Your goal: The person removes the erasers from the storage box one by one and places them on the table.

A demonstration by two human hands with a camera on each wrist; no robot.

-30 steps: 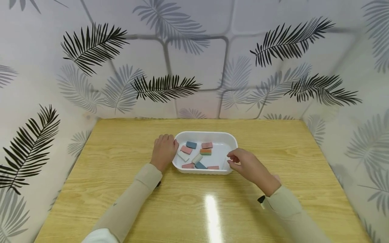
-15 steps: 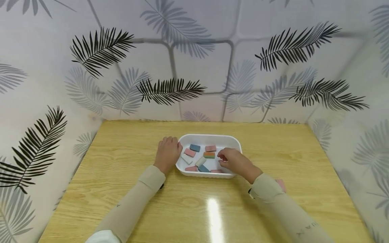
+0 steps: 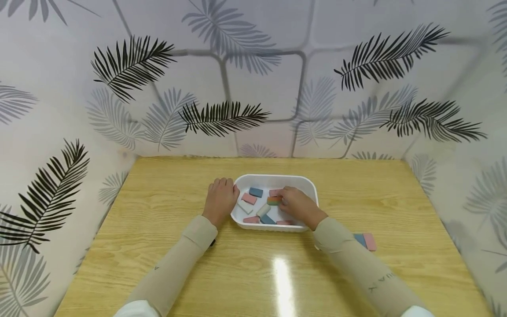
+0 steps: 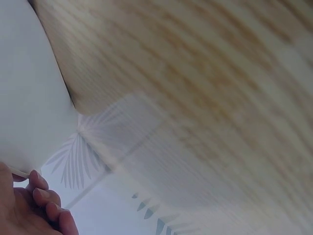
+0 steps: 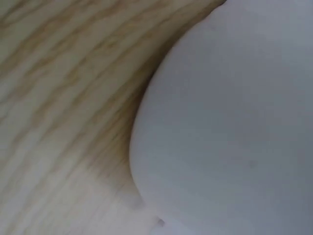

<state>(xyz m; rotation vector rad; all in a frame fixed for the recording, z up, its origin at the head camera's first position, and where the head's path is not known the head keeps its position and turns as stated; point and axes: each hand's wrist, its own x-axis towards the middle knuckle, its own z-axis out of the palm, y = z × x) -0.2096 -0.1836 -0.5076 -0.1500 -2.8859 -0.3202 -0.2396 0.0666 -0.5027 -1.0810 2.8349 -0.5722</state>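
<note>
A white tray [image 3: 273,178] sits mid-table and holds several small erasers: blue [image 3: 256,192], pink [image 3: 249,198], white [image 3: 244,207] and a green-and-orange striped eraser [image 3: 272,201]. My right hand [image 3: 295,203] reaches into the tray and its fingertips pinch the right end of the striped eraser. My left hand [image 3: 221,196] is curled against the tray's left rim and holds it; its curled fingers [image 4: 41,196] show beside the tray wall [image 4: 29,98] in the left wrist view. The right wrist view shows only the tray's outer wall [image 5: 234,122] and the wooden table [image 5: 58,98].
A blue eraser [image 3: 360,240] and a pink eraser [image 3: 370,241] lie side by side on the table [image 3: 158,246], to the right of my right forearm. Leaf-patterned walls [image 3: 253,79] close off the table at the back and on both sides.
My right hand has moved left from the tray's right rim into the tray, onto the striped eraser. Its forearm no longer hides the two erasers on the table. The left hand stays put.
</note>
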